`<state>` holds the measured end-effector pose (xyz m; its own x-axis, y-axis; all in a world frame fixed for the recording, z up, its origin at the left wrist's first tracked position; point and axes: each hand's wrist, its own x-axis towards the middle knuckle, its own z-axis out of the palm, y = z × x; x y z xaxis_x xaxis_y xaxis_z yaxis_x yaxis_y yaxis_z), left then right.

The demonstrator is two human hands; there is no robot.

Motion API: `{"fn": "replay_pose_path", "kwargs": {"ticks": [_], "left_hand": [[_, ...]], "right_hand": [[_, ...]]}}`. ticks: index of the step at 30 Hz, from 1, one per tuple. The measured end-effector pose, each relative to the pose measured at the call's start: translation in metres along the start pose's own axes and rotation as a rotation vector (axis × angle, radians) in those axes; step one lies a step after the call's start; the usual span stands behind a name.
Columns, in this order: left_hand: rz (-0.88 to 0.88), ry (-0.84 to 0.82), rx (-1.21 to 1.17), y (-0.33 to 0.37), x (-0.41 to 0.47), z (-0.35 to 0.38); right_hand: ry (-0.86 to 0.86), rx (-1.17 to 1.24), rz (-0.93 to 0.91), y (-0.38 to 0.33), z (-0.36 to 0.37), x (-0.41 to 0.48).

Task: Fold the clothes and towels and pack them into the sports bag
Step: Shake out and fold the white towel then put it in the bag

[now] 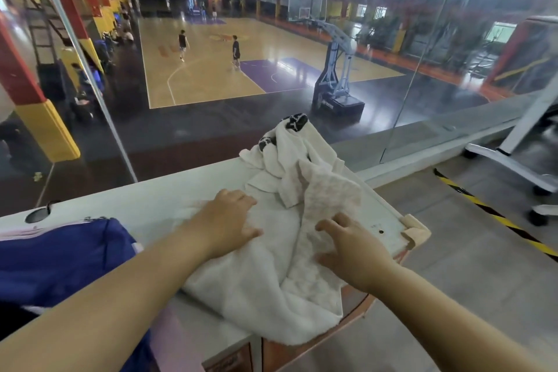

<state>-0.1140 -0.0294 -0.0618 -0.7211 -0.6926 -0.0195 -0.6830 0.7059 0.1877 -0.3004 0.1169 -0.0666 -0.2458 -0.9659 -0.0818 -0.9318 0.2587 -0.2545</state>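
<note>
A white towel (265, 290) lies rumpled on the white table (145, 202), its near edge hanging over the front. My left hand (226, 220) presses flat on the towel's left part with fingers spread. My right hand (353, 251) rests on the towel's right part, its fingers spread and slightly bent. Behind the towel lies a heap of white clothes (290, 160) with a black-and-white patterned piece (294, 121) on top. The blue sports bag (60, 263) with pale stripes sits at the table's left, beside my left forearm.
The table's right corner (413, 226) has a padded guard. A glass wall (211, 69) stands right behind the table, looking onto a basketball court. Grey floor with yellow-black tape (489, 211) and a white wheeled frame (513, 160) lies to the right.
</note>
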Motion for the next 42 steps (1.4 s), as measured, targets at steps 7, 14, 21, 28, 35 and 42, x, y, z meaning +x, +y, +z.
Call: {"fn": "replay_pose_path", "kwargs": {"ticks": [7, 14, 21, 28, 35, 42], "left_hand": [[-0.03, -0.269, 0.276, -0.003, 0.005, 0.024], [-0.167, -0.062, 0.314, -0.023, -0.008, 0.0], [-0.289, -0.08, 0.244, -0.039, -0.013, -0.029], [-0.09, -0.207, -0.026, 0.005, 0.024, -0.019], [-0.014, -0.218, -0.042, 0.034, 0.076, 0.027], [-0.064, -0.242, -0.115, 0.036, 0.086, 0.043]], "right_hand": [[-0.093, 0.085, 0.228, 0.007, 0.029, -0.009], [0.12, 0.08, 0.088, 0.018, 0.026, -0.004], [0.436, 0.26, 0.131, 0.018, -0.024, 0.008], [0.169, 0.06, 0.274, 0.024, -0.035, -0.005], [-0.074, 0.241, 0.407, 0.041, -0.005, -0.016], [-0.011, 0.249, 0.468, 0.056, -0.003, -0.01]]}}
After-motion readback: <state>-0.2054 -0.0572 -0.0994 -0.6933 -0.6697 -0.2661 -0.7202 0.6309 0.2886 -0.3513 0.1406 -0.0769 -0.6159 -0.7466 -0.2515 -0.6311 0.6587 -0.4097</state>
